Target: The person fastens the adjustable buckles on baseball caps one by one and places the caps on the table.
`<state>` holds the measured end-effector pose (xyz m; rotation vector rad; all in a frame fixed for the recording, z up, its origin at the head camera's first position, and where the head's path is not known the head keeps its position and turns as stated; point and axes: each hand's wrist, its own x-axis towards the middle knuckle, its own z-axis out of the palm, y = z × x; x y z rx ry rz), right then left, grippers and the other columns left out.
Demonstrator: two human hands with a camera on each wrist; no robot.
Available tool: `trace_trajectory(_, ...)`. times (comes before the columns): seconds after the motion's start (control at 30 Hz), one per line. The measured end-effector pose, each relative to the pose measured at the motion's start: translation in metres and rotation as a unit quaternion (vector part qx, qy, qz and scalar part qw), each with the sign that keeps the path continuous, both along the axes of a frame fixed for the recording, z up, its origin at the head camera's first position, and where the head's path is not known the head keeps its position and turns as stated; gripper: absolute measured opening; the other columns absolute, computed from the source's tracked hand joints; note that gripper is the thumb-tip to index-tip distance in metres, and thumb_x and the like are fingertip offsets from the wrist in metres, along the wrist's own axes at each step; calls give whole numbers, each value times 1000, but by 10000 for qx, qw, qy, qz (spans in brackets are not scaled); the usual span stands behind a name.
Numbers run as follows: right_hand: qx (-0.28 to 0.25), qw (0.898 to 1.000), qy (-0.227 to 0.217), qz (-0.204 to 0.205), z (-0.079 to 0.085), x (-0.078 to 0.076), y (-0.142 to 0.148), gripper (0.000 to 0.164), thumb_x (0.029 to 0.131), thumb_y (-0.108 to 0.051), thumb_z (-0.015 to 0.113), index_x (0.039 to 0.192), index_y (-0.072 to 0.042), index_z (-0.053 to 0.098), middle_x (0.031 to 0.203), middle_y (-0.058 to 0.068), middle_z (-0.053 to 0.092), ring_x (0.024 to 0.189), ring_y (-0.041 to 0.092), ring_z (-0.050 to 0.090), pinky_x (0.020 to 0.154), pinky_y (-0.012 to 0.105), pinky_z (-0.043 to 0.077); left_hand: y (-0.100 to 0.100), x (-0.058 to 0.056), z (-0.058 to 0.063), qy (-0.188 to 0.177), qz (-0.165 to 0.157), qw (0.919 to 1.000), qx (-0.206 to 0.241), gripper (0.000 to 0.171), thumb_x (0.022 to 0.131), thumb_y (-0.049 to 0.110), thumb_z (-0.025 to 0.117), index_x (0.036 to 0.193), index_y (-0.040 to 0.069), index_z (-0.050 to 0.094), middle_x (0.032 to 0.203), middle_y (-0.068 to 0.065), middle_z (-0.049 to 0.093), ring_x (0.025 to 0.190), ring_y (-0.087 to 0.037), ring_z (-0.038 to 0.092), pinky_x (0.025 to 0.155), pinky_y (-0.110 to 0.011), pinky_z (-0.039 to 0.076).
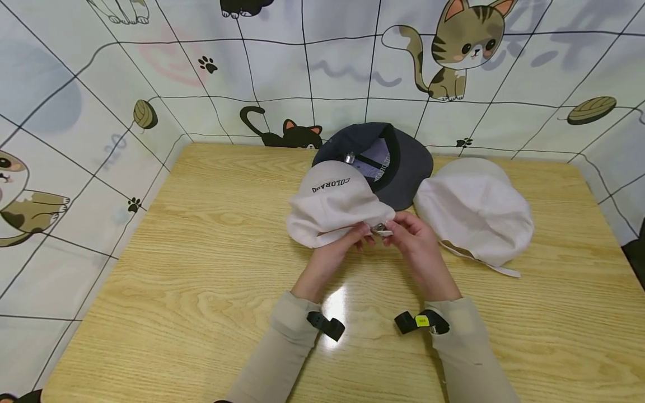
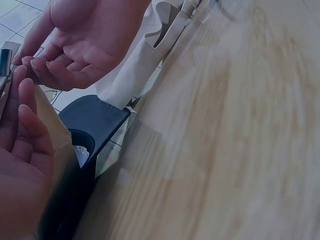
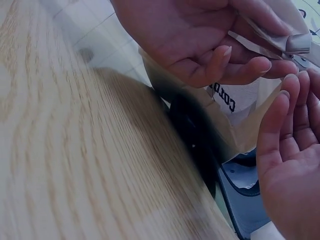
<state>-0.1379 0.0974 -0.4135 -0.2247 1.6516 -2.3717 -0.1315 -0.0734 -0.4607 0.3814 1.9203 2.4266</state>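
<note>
While both hands meet at a metal buckle [image 1: 379, 228], which I take as the middle of a clock with twelve toward the far wall [image 1: 342, 73], the fingers are drawn in close. The left hand [image 1: 335, 254], at eight o'clock, pinches the edge of a white cap [image 1: 335, 202] near the buckle. The right hand [image 1: 423, 254], at four, has thumb and fingers closed on the strap [image 1: 384, 233] beside the metal. From the wrists, the spare fingers look loosely bent, the two sets of fingertips almost meeting; whether they touch I can't tell. They hide much of the strap, so I can't make out whether it is threaded.

The held cap bulges out toward ten o'clock, COLORADO across it in dark letters. At twelve sits a dark cap [image 1: 415, 168], hollow side showing, its near left part covered by the white one. A second white cap [image 1: 476, 210] lies at three, just beside the right hand, its strap end poking out between three and four.

All this is on a wood-grain table [image 1: 216, 296]. The beige sleeves [image 1: 468, 347] come in at seven and five, a black band [image 1: 325, 324] at each wrist, and a bright glare [image 1: 335, 302] shows at seven. Cartoon cats decorate the wall.
</note>
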Motion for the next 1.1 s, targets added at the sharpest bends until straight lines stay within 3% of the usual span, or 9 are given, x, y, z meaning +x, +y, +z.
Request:
trace_trajectory(0.2,81,9997,142,-169,-1,1,1,4,88,-10,55,91,-8,58,84,2,55,71,14,54,67,23,49,1,11,27,-202,122,9997,92,30,89,30,55,100,2,57,81,-21,59,76,-46,49,59,-35,43)
trace_trajectory(0.27,50,9995,228,-235,-1,1,4,5,89,-10,55,90,-6,57,81,3,55,70,15,54,66,23,49,2,11,29,-269,155,9995,55,28,90,28,54,99,2,58,81,-24,58,74,-43,50,59,-34,43)
trace_trajectory(0.4,138,9976,524,-443,2,2,9,12,90,-13,53,87,-2,57,78,6,56,69,17,54,66,24,49,2,11,29,-201,301,9993,-11,28,91,26,52,102,1,58,86,-25,60,72,-34,55,58,-30,44)
trace_trajectory(0.53,915,9899,992,-435,10,6,9,17,90,-16,54,91,1,58,80,9,57,70,19,55,67,25,50,1,11,31,-265,342,9991,47,28,90,27,54,100,2,59,86,-26,60,74,-40,54,59,-30,44)
trace_trajectory(0.7,2190,9653,1384,-317,22,11,3,21,83,-15,64,100,-3,58,86,9,56,75,19,54,67,22,48,1,11,35,-297,412,9987,69,23,90,23,54,97,1,59,82,-25,59,75,-44,51,59,-30,44)
trace_trajectory(0.87,3031,9422,1359,-452,47,22,-7,23,81,-20,67,96,-5,59,89,6,56,80,16,54,69,20,46,1,10,31,-168,472,9987,125,22,89,23,56,96,2,60,77,-21,60,73,-42,53,59,-29,43)
trace_trajectory(1.03,2881,9473,1342,-406,53,22,-8,20,84,-18,64,94,-1,60,84,8,59,75,16,57,68,23,49,1,7,27,-133,447,9988,149,26,87,27,59,97,3,60,78,-22,60,72,-42,52,58,-31,42)
trace_trajectory(1.1,2765,9505,1356,-402,50,19,-6,19,84,-17,63,94,-1,60,82,8,60,73,18,58,66,25,50,2,3,15,-95,429,9990,36,26,87,29,58,98,5,61,78,-17,61,72,-38,54,59,-32,43)
